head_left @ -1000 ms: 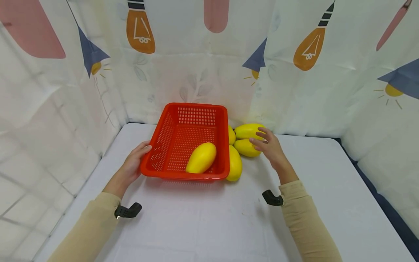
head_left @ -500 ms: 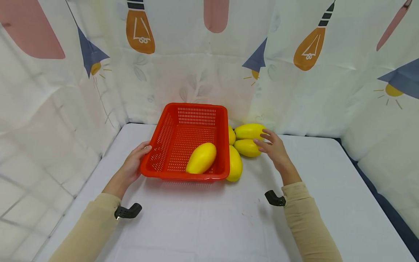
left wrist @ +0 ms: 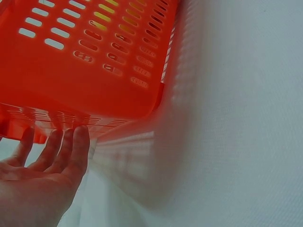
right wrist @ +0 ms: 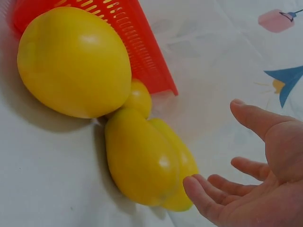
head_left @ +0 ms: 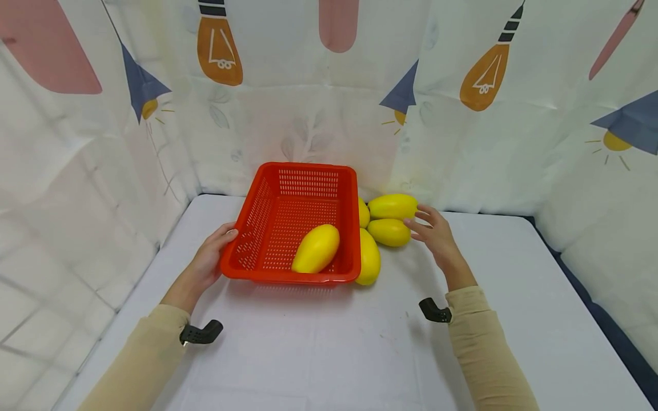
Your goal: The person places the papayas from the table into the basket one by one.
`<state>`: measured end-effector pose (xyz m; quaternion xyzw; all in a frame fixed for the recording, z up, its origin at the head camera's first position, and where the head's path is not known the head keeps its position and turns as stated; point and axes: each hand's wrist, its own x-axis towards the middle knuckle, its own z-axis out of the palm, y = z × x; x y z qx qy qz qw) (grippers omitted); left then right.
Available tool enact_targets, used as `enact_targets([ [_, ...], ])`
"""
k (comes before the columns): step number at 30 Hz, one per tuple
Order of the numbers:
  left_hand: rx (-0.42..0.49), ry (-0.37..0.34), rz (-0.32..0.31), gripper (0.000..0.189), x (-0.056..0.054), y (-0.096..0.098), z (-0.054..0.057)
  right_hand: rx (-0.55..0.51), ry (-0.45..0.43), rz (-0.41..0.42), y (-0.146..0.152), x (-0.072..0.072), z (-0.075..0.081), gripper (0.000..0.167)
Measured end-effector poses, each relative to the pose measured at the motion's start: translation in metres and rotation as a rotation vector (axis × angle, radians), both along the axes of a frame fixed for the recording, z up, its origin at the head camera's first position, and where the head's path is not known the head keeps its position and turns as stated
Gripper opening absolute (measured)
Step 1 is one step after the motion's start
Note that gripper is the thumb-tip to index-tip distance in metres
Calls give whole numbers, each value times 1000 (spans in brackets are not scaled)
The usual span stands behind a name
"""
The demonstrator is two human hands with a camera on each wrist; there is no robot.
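Observation:
A red perforated plastic basket (head_left: pixel 313 214) stands on the white table with one yellow mango (head_left: pixel 316 248) inside, near its front right corner. My left hand (head_left: pixel 207 261) holds the basket's left side, its thumb at the rim; in the left wrist view its fingers (left wrist: pixel 80 142) lie against the outside wall, the thumb hidden. Along the basket's right side lie several more mangoes, including a back mango (head_left: pixel 393 206), a middle mango (head_left: pixel 389 233) and a front mango (head_left: pixel 368 258). Just right of these, my right hand (head_left: pixel 437 237) hovers with fingers spread and nothing in its grasp.
The white-covered table (head_left: pixel 329 354) extends in front of the basket and to the right of the mangoes. A patterned curtain (head_left: pixel 308 120) hangs close behind the basket and on both sides. Black bands with camera mounts (head_left: pixel 201 331) sit on the wrists.
My right hand has drawn back slightly to the right, away from the mangoes. The left hand, basket and mangoes have stayed in place.

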<state>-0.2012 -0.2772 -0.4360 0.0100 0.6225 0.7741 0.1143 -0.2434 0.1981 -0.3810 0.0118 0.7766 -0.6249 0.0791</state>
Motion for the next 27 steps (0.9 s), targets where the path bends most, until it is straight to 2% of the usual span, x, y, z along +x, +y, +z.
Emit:
enact_targets([
  [5, 6, -2, -4, 38, 0, 0, 0, 23, -7, 10, -3, 6, 4, 75],
  [11, -8, -14, 3, 41, 1, 1, 1, 36, -33, -7, -2, 5, 1, 74],
  [18, -17, -14, 13, 40, 1, 1, 2, 44, -26, -25, 9, -13, -28, 76],
  [27, -23, -26, 21, 40, 0, 1, 1, 33, -38, -22, 9, -16, -37, 75],
])
